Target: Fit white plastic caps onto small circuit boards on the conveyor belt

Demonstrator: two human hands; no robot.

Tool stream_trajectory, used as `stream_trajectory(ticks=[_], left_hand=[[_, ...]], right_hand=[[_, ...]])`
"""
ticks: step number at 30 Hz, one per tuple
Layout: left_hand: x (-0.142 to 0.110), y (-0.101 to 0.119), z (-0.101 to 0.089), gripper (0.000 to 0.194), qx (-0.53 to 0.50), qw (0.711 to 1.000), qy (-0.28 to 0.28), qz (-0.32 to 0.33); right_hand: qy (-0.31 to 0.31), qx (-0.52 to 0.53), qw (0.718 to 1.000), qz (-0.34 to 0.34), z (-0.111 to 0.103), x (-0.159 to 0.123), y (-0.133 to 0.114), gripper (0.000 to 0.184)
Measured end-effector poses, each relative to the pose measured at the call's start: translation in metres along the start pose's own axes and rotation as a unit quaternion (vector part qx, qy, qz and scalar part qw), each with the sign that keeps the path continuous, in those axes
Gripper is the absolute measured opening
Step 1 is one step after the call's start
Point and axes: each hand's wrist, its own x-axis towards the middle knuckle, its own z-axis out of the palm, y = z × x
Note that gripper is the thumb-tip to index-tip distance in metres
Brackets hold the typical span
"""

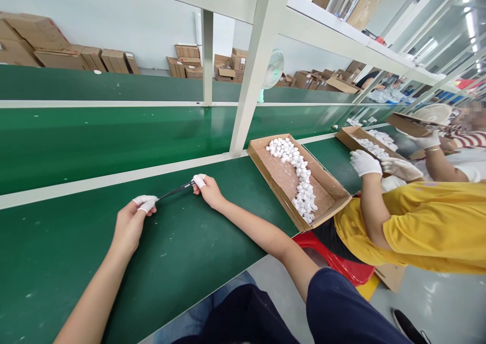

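Note:
Over the green work surface (212,242), a thin black pair of tweezers (175,190) stretches between my two hands, slightly tilted up towards the right. My left hand (131,222), with white covers on its fingertips, pinches the left end. At the other end, the closed fingers of my right hand (208,187) grip it, also with white fingertip covers. The fingers hide both ends of the tool. To the right of my right hand lies a shallow cardboard tray (273,182) holding many small white pieces (304,177) in a curved band.
A pale metal post (255,75) rises behind my right hand. At right, a co-worker in a yellow top (429,227) reaches with gloved hands (365,162) towards another cardboard tray (343,137). A red stool (341,263) stands below. Across the line are a fan (274,69) and stacked cartons (49,35).

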Motion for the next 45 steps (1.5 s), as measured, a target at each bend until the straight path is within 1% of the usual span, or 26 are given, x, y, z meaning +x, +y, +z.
stream_trajectory(ticks=[3,5,10,14,17,21,25,29,33,38,41,45], left_hand=[[0.0,-0.002,-0.002,0.04,0.002,1.0,-0.01,-0.01],[-0.001,0.0,-0.002,0.039,0.025,1.0,-0.009,-0.008],[-0.008,0.018,0.001,0.034,0.096,0.995,-0.005,0.004],[-0.014,0.032,0.005,0.039,0.108,0.994,0.007,-0.02],[-0.014,0.034,0.007,0.039,0.106,0.994,0.015,-0.022],[-0.012,0.03,0.005,0.039,0.095,0.995,0.023,-0.019],[-0.007,0.019,0.001,0.04,0.078,0.996,0.028,-0.038],[-0.003,0.009,-0.001,0.038,0.054,0.998,0.024,-0.032],[-0.004,0.009,-0.001,0.04,0.052,0.997,0.024,-0.041],[-0.003,0.011,-0.004,0.048,0.065,0.994,0.027,-0.08],[0.002,0.006,-0.006,0.054,0.062,0.991,0.046,-0.114],[0.01,0.0,-0.006,0.058,0.046,0.987,0.065,-0.137]], right_hand=[[0.003,0.009,1.0,0.003,0.0,0.0,0.001,0.03],[0.005,0.011,1.0,0.003,0.001,0.0,0.001,0.03],[0.005,0.014,1.0,-0.003,0.0,0.001,0.003,0.032],[0.003,0.009,1.0,0.001,-0.001,0.002,0.003,0.033],[-0.002,0.007,1.0,-0.002,-0.001,0.001,0.002,0.033],[-0.008,-0.003,1.0,-0.005,-0.001,0.0,0.0,0.033],[-0.014,-0.008,1.0,-0.006,-0.001,0.0,0.001,0.033],[-0.013,-0.006,1.0,-0.009,-0.002,0.0,0.001,0.033],[-0.011,-0.006,1.0,-0.01,-0.001,-0.001,-0.002,0.034],[0.001,0.011,1.0,-0.006,0.0,0.0,-0.002,0.034],[0.0,0.02,1.0,-0.003,0.0,0.004,0.001,0.033],[0.004,0.025,1.0,0.005,0.0,0.008,0.003,0.031]])
